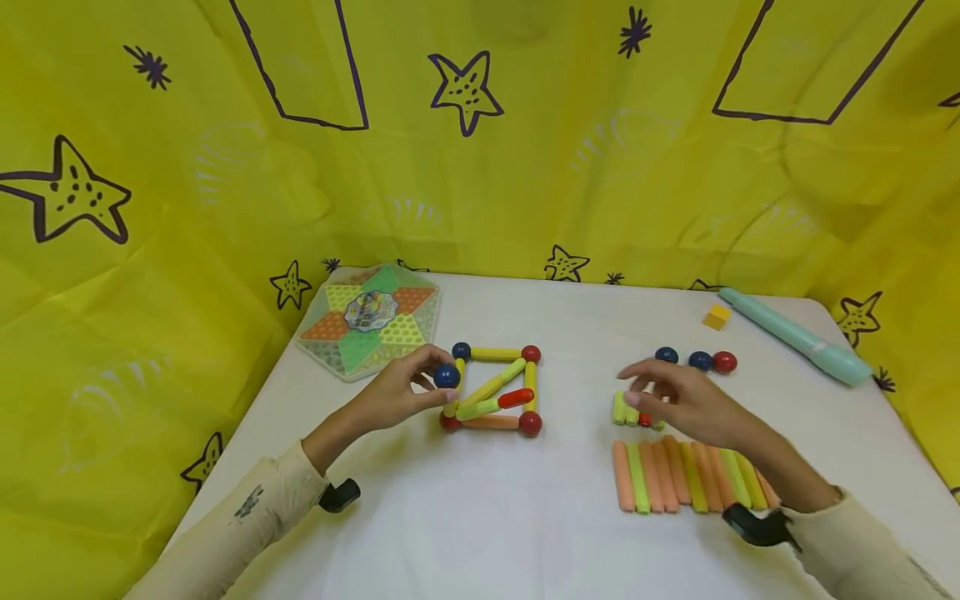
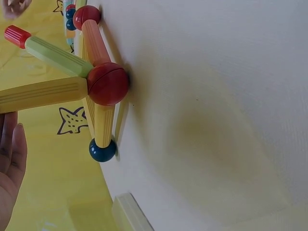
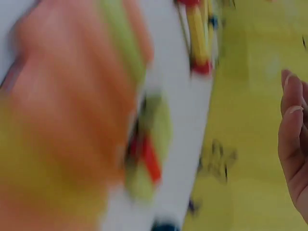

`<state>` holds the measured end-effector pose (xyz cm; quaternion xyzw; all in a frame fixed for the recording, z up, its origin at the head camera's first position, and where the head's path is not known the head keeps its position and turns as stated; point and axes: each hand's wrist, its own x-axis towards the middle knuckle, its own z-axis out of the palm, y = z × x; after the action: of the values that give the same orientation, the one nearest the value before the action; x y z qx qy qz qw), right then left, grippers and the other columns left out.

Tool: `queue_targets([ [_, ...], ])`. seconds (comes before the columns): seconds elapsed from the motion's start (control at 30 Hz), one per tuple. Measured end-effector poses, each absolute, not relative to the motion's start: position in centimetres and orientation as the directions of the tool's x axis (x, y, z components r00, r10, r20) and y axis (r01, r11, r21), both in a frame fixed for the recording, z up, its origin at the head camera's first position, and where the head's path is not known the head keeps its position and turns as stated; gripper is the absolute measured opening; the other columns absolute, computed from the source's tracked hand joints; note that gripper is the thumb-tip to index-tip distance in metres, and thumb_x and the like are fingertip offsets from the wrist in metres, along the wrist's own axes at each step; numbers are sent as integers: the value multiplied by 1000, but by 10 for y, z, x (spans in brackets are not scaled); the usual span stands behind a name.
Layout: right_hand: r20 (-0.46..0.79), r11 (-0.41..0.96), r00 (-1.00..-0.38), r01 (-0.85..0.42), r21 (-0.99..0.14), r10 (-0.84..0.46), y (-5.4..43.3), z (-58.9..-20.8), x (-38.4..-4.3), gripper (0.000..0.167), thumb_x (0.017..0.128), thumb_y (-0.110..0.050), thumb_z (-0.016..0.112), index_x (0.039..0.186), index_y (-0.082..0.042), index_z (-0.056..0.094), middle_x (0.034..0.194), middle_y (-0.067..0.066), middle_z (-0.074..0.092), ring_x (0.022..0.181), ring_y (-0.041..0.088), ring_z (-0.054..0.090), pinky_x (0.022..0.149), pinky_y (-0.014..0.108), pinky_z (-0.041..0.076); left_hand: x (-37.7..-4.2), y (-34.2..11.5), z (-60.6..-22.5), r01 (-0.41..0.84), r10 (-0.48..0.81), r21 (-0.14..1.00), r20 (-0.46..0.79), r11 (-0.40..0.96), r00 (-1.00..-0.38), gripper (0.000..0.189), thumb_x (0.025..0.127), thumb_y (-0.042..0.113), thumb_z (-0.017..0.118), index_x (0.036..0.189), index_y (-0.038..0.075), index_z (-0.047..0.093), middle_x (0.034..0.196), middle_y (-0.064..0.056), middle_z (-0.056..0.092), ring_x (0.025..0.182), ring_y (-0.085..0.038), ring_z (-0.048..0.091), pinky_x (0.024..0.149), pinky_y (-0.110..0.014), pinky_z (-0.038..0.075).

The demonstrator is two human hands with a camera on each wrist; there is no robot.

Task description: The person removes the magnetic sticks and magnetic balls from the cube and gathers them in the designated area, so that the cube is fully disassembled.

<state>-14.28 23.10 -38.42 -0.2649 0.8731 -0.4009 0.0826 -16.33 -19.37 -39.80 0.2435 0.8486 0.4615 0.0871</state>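
Observation:
My left hand (image 1: 401, 392) pinches a dark blue ball (image 1: 447, 376) between thumb and fingers. Under it, a yellow stick (image 2: 43, 94) rises from a red corner ball (image 2: 108, 84); the ball itself is out of the left wrist view. This corner belongs to a square of sticks and balls, with a blue ball (image 1: 461, 352) and red balls (image 1: 530, 423) at the others. A light green stick with a red end (image 1: 516, 398) slants up from the same corner. Holding nothing, my right hand (image 1: 686, 400) hovers with bent fingers over short green and red sticks (image 1: 619, 408).
A row of long orange, green and yellow sticks (image 1: 667, 475) lies at the right. Behind the right hand are loose blue and red balls (image 1: 724, 362). Farther back are a yellow cube (image 1: 717, 316) and a mint-green wand-like object (image 1: 795, 337). A hexagonal game board (image 1: 345, 342) lies back left.

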Motion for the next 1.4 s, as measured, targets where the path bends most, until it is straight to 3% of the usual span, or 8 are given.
queue_targets([
  [0.27,-69,434,-776,-274,-858,-627,138,-421,-161,56,92,-24,75,140,-2,54,122,17,62,81,20,62,64,25,49,-164,-186,-400,328,504,829,65,453,-861,38,91,23,76,122,12,58,111,-3,65,102,-17,63,88,-32,54],
  [0.37,-36,345,-775,-239,-907,-631,125,-431,-162,51,93,-16,72,139,-1,55,124,21,64,81,29,65,62,27,52,-165,-184,-400,340,513,828,75,446,-855,38,90,22,77,121,12,58,110,-3,65,102,-17,63,88,-32,54],
  [0.6,49,190,-804,-199,-961,-593,109,-443,-159,31,96,-9,67,126,0,65,96,21,70,73,41,64,62,25,55,-167,-184,-397,354,522,822,82,446,-849,39,90,23,77,122,12,58,110,-3,65,102,-17,63,87,-32,54],
  [0.87,149,191,-828,-293,-937,-540,99,-446,-155,24,97,-10,66,120,-3,63,93,17,68,72,29,64,62,29,56,-167,-187,-397,356,515,823,92,442,-852,39,91,24,77,122,12,58,111,-4,65,102,-18,63,87,-31,54],
  [1.1,147,247,-841,-313,-917,-522,97,-442,-156,22,99,-11,64,119,-5,61,98,13,69,74,17,66,67,27,57,-168,-189,-399,359,517,824,96,438,-851,39,91,24,77,122,12,58,111,-4,65,102,-18,63,87,-31,54],
  [1.23,118,254,-846,-285,-924,-520,101,-438,-158,23,100,-16,64,120,-5,64,102,17,71,77,19,67,66,27,57,-167,-191,-399,349,509,822,85,450,-857,39,90,23,77,122,12,58,111,-3,65,103,-17,63,87,-31,54],
  [1.4,81,254,-854,-241,-937,-515,118,-428,-161,26,101,-15,62,123,-2,64,92,25,66,67,24,62,58,27,53,-166,-194,-400,334,498,819,69,466,-865,39,91,24,77,123,12,58,111,-3,65,103,-17,63,88,-32,54],
])
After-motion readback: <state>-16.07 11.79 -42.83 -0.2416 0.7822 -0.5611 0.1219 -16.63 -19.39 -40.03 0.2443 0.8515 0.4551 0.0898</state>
